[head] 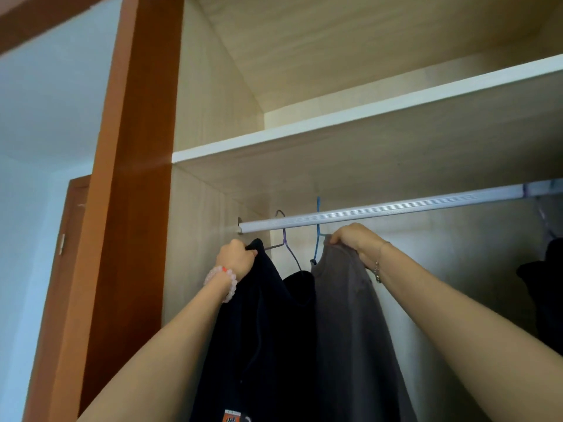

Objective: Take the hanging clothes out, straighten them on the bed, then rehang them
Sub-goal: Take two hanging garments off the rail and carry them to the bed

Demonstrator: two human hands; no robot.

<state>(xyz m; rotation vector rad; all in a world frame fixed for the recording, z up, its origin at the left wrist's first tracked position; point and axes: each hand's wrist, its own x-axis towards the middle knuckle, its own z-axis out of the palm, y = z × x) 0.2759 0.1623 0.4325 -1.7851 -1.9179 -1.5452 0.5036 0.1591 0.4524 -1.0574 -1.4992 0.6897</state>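
Dark navy cloth filled the lower centre of the head view: the navy garment [268, 324] hung from the rail [380, 210] on the purple hanger [285, 236], and the grey garment [344, 315] hung touching it on the blue hanger [317, 233]. My left hand [236, 258] pinched the navy garment at its left shoulder, fingers curled round the fabric. My right hand [350, 239] gripped the top edge of the grey garment the same way, just below the rail. Both garments were inside the wardrobe, on the rail, not yet lifted out. I judged the step in hand to be unhooking. To do it well, I would take each hanger through the cloth, not the cloth alone. I would then raise each hook straight up until it cleared the rail before drawing it outward. The shelf [365, 117] sat close above, so the lift had to be short. Pulling downward or sideways risked stretching a shoulder or sliding the garment off its hanger. Count: two hands, both closed on fabric. Two garments in my grip, and a third garment [545, 284], dark and partly cut off, well apart at the far right. Two hanger hooks near my hands, and what looked like a third near the far-right end of the rail. One rail. One shelf. One bracelet on each wrist.
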